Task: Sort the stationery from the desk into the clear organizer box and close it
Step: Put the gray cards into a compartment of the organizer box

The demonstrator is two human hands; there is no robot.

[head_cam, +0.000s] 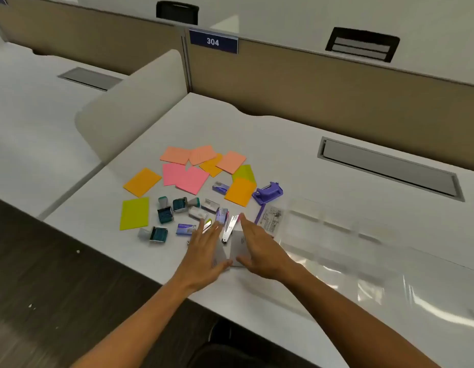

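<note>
Head view: both hands, left hand [208, 251] and right hand [257, 248], flat-fingered beside a stapler [229, 229], sticky notes [188, 176] beyond.

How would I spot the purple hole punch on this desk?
Start at the desk's spread of coloured sticky notes. At its right edge, just beyond an orange note, sits the purple hole punch. It is the only bulky purple tool, standing taller than the flat papers.

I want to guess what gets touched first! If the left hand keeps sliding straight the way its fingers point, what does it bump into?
Probably the small purple staple box just beyond the left hand, whose fingers point up and slightly right. Depth is hard to judge here.
</note>
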